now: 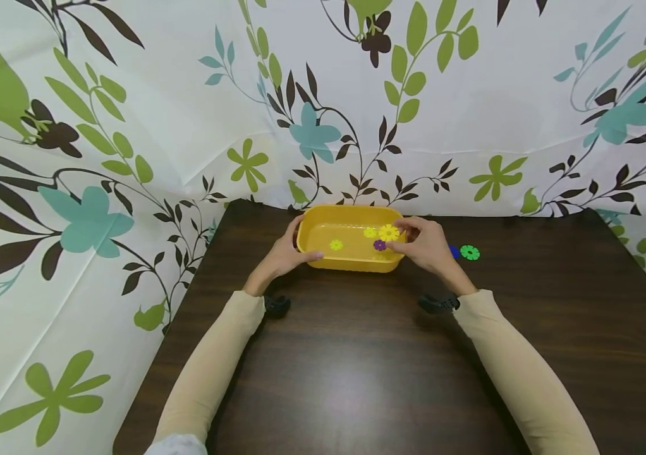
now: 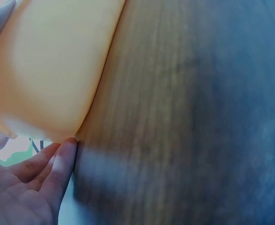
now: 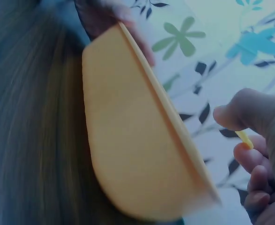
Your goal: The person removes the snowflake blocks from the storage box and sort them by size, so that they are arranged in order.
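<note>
A yellow plastic tub (image 1: pixel 351 264) with rounded corners sits toward the far side of the table. My left hand (image 1: pixel 290 251) grips its left end, thumb along the front rim; the left wrist view has the fingertips (image 2: pixel 68 143) against the tub's outer wall. Over the tub's right end, my right hand (image 1: pixel 426 245) pinches a yellow flower-shaped disc (image 1: pixel 389 233), seen edge-on in the right wrist view between thumb and finger. Inside the tub show a purple disc (image 1: pixel 379 245) and two yellow-green discs, one (image 1: pixel 336 244) left of the middle and another (image 1: pixel 370 232) farther right.
Right of the tub, partly behind my right wrist, a green disc (image 1: pixel 469 253) and a blue disc (image 1: pixel 455 253) lie on the dark wooden table (image 1: pixel 346 354). A leaf-patterned curtain (image 1: pixel 186 126) hangs along the table's back and left edges.
</note>
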### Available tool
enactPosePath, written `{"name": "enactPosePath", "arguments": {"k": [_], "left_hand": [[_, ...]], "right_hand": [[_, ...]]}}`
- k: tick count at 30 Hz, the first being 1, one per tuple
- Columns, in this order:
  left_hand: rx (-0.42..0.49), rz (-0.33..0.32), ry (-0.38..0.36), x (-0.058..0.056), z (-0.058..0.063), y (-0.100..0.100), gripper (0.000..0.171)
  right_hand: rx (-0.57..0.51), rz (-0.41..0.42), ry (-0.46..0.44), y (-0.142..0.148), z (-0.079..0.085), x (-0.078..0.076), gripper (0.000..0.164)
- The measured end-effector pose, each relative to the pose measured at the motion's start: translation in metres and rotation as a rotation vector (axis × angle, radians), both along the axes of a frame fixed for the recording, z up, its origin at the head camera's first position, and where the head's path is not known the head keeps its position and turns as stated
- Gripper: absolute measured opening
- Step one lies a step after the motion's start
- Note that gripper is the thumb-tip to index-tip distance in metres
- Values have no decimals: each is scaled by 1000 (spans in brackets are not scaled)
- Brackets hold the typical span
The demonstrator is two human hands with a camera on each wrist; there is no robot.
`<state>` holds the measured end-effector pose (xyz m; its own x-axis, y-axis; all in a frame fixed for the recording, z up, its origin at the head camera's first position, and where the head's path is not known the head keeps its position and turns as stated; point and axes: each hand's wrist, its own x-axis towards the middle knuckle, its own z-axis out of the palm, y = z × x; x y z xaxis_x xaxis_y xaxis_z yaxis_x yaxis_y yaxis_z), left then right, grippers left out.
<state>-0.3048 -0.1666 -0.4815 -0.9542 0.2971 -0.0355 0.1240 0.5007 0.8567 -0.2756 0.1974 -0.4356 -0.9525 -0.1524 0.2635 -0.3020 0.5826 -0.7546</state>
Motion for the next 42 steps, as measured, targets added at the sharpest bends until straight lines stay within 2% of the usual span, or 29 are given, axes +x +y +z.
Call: {"name": "enactPosePath", "arguments": {"k": [8, 15, 31, 42], "left_hand": [[-5, 11, -3, 4, 5, 0, 115], [4, 19, -6, 3, 5, -1, 116], [-4, 1, 11, 3, 4, 0, 114], [-2, -13, 10, 2, 3, 2, 114]], "right_hand": [[-21, -110, 89, 45, -7, 13, 40], [14, -199, 95, 84, -18, 17, 39], [27, -370, 6, 161, -41, 24, 44], [134, -442, -72, 188, -53, 28, 45]]}}
